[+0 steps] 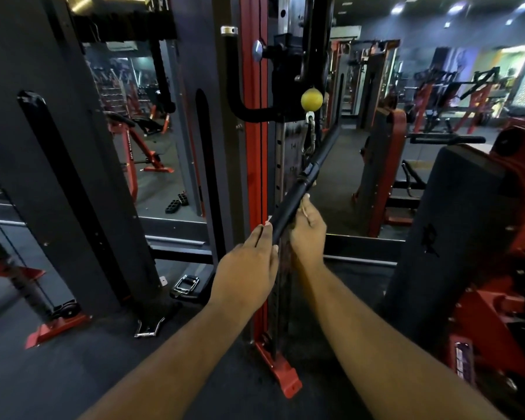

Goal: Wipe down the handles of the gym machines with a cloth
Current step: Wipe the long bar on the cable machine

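1. The left hand point(249, 265) curls round the near end of the black bar point(288, 207), fingers wrapped, thumb side up, steadying it.
2. The right hand point(308, 228) grips the bar just beyond the left, on its right side. A pale sliver shows at its fingers; this may be an edge of the cloth point(304, 211), but too little shows to be sure.
3. The bar slants up and away from the hands, past a collar at its middle, to its far grip. It hangs by a clip point(309, 137) under the yellow ball point(312, 99) of the cable machine, in front of the red upright point(256, 165).
4. Progress, as a judgement: the person is at work on this bar's near grip. The far grip lies beyond both hands and is probably not done yet.
5. Nothing shows whether any handle is already clean; the black surfaces look alike.
6. Left to do, likely: the far half of the bar, the curved black handle point(240, 98) on the upright, and the two loose attachments on the floor, one by the grey column point(186, 285) and one nearer point(148, 327).
7. More red machines point(455, 95) stand across the room on the right, and benches point(140, 131) show on the left; their handles are too far and dim to judge.
8. Overall the task looks early or midway, far from finished.
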Demonstrator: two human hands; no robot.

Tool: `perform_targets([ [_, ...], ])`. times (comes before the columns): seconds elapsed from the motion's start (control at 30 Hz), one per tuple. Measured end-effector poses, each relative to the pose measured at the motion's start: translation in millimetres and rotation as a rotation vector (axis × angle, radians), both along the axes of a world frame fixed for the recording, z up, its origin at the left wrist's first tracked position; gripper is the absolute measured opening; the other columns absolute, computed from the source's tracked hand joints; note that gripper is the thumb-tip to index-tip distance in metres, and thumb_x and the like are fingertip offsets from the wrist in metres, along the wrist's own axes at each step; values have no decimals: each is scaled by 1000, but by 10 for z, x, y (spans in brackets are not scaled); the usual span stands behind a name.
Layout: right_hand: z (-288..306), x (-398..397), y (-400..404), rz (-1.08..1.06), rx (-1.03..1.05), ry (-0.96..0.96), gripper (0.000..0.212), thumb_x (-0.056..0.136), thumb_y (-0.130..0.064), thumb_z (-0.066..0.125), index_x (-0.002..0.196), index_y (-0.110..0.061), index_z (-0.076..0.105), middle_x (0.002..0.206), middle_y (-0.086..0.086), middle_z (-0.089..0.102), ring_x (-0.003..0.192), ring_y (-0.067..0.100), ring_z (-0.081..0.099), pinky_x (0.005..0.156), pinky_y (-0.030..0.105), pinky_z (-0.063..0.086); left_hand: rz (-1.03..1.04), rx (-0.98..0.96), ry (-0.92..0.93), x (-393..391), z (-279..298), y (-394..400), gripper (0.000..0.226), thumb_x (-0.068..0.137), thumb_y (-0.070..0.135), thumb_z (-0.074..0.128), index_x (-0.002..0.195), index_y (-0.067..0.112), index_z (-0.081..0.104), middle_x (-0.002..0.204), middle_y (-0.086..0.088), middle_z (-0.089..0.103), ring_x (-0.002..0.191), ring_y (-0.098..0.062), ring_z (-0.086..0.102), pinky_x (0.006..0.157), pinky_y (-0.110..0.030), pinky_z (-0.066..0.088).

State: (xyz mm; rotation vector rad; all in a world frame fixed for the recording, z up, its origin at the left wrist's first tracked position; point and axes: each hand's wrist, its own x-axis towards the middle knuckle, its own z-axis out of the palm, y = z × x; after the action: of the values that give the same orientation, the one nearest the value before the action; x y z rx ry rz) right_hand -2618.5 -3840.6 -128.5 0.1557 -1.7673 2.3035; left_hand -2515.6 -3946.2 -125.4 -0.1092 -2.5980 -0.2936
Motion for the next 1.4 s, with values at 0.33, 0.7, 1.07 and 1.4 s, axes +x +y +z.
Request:
perform_targets([
  [0.33,-322,673,164,281,-169,-53,32,106,-7,45,127,-12,67,118,8,73,108,19,71,91,37,59,17,31,-9,27,-43,-178,57,110,40,31,162,17,25,163,-2,38,132,-23,55,102,-33,48],
  [0.7,-198,448,55,78,627,506,47,104,-2,44,146,-23,47,142,9,59,127,3,58,107,21,46,-132,185,-39,56,-139,-258,70,104,31,53,163,19,19,165,-3,33,142,-22,46,113,-37,45],
  [1.07,15,315,365,-48,552,370,43,105,-3,45,141,-24,58,130,-8,65,99,10,68,82,16,56,-116,343,-13,273,-276,-590,62,105,39,51,161,22,30,162,2,39,142,-15,45,114,-34,43],
  [1.4,-84,570,-181,110,930,630,43,107,-8,43,147,-20,51,149,6,55,133,16,55,111,25,43,-103,421,104,289,-296,-681,71,102,22,63,162,15,27,149,-7,54,122,13,36,95,6,28],
])
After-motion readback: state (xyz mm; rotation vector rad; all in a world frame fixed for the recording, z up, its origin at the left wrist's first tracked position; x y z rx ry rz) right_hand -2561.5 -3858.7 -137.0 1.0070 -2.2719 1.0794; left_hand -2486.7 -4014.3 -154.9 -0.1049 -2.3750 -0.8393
